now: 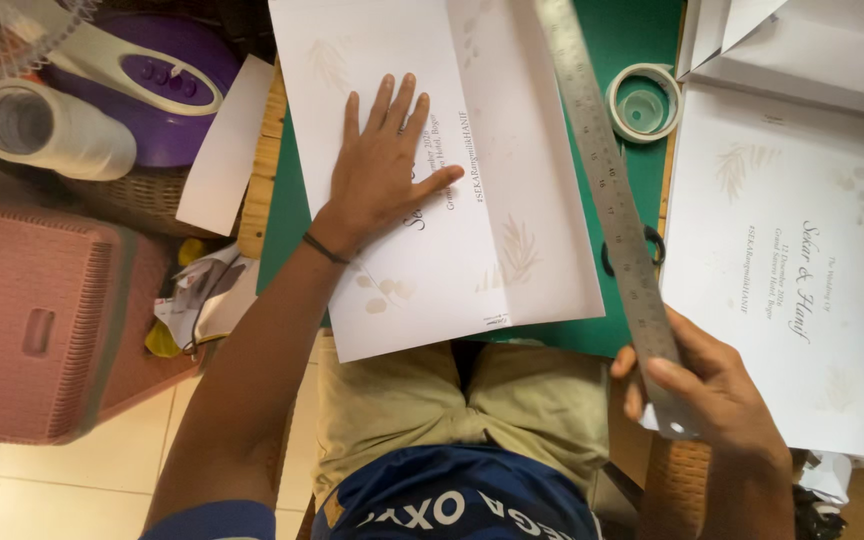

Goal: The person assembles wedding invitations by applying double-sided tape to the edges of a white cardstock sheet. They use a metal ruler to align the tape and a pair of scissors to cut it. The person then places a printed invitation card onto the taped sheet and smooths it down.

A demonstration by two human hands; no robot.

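My left hand (382, 160) lies flat with fingers spread on a white printed sheet (512, 120) that has a fold line and pale leaf patterns. The sheet rests on a green cutting mat (632, 30). My right hand (712, 390) grips the near end of a long steel ruler (602, 170), which slants up across the right side of the sheet toward the top of the view. A thin dark band circles my left wrist.
A stack of white printed cards (782, 250) lies to the right. A roll of tape (642, 100) sits on the mat beside the ruler. At left are a pink plastic basket (42, 320), a purple fan base (162, 80), and a roll of clear film (52, 130).
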